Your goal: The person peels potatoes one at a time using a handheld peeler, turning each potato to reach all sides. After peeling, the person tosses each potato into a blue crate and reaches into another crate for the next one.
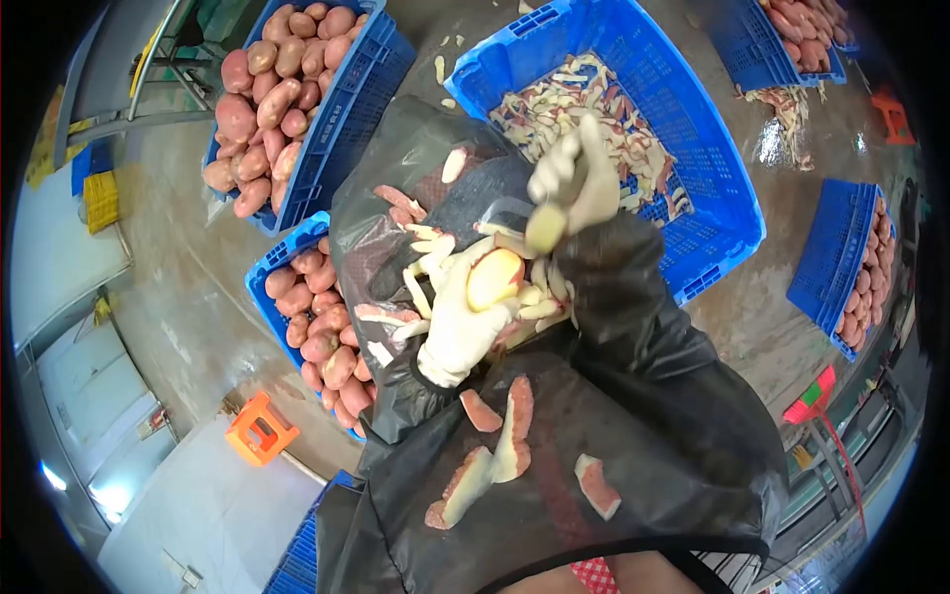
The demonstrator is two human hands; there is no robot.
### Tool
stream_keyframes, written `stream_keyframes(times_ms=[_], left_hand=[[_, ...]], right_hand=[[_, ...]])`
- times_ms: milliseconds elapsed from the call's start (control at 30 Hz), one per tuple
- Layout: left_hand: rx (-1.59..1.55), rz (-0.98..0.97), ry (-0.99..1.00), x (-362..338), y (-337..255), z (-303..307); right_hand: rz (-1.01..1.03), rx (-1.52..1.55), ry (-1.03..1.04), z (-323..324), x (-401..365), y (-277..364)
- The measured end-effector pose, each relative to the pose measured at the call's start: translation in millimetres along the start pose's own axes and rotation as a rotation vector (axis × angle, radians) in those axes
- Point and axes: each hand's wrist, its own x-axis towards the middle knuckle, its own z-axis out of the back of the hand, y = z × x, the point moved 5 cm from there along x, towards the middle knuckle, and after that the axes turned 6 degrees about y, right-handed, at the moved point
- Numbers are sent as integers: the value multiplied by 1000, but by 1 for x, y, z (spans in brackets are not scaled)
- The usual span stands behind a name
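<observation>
My left hand [457,322], in a white glove, grips a half-peeled sweet potato [494,278] over my lap. Just above it my right hand [579,178], also gloved, holds a yellowish peeler [545,228] whose end touches the potato's upper side. A black plastic apron [633,416] covers my lap and arms. Pink and white peel strips [492,457] lie scattered on the apron and cling around the left hand.
A blue crate [727,213] with pale peelings sits ahead. Two blue crates of unpeeled red sweet potatoes stand at left [346,109] and lower left [265,267]. More potato crates are at right [836,257] and top right [752,49]. An orange stool [260,428] stands on the wet concrete floor.
</observation>
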Motion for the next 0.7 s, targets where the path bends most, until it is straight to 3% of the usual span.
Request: stream_keyframes(times_ms=[67, 133, 200, 233, 267, 300, 333, 367, 400, 467, 500, 533, 600, 633, 667, 700], left_hand=[[-713, 209, 38, -8, 16, -14], [-691, 99, 27, -4, 19, -14], [-763, 204, -21, -4, 18, -13], [-762, 191, -32, 0, 15, -13], [-992, 221, -48, -2, 15, -16], [-1218, 265, -60, -10, 16, -19], [-1212, 273, -58, -12, 18, -17], [-1288, 275, -15, -9, 21, -17], [-1366, 267, 23, -7, 24, -18], [-1342, 205, 18, -2, 25, -15], [-1465, 235, 3, -2, 18, -16], [-1586, 275, -14, -6, 15, -18], [-1605, 346, 24, -8, 22, -22], [-1656, 225, 71, -5, 24, -20], [-1700, 104, 117, -3, 24, -18], [-1717, 154, -176, -4, 19, -18]], right_hand=[[-46, -490, 281, -18, -15, -27], [-81, -464, -226, 10, 5, -15], [84, -137, -259, 51, 27, 9], [2, -27, -45, 21, 20, 8], [-33, -52, 31, -3, 3, -8], [-84, -163, -3, -15, -2, -23], [-127, -275, -31, -20, -5, -31], [-49, -234, -193, 15, 13, -25], [58, -126, -225, 28, 26, -11], [0, 21, 4, 15, 18, 1], [-175, 335, 301, 5, 10, -25], [-80, -98, 234, -24, -9, -33], [-48, -150, -174, 22, 18, -27], [86, -283, -214, 20, 34, -7], [16, -70, -231, 20, 29, 2], [-33, 57, -23, 9, 27, -3]])
